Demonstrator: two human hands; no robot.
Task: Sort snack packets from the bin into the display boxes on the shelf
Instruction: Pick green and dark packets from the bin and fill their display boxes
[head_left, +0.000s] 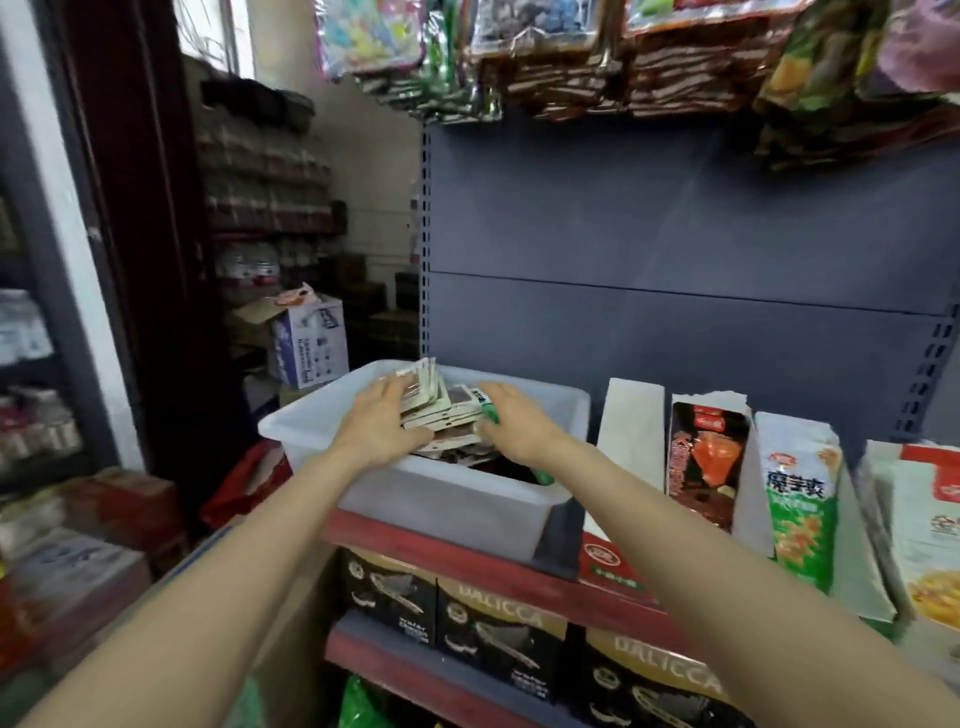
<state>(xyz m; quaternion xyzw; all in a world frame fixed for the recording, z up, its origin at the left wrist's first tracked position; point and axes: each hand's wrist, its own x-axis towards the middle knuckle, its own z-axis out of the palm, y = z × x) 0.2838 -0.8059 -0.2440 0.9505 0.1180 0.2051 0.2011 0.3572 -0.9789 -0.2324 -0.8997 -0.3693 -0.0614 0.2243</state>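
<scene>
Bin (332, 431): translucent white plastic, smooth. Display boxes (706, 462): printed cardboard, slight gloss. Shelf back panel (675, 218): matt grey metal. Hanging packets (675, 67): glossy film.

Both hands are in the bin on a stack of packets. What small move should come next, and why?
Probably lift the stack of packets straight up out of the white bin. The left hand and right hand already bracket it from both sides, and the display boxes stand open to the right on the shelf.
</scene>
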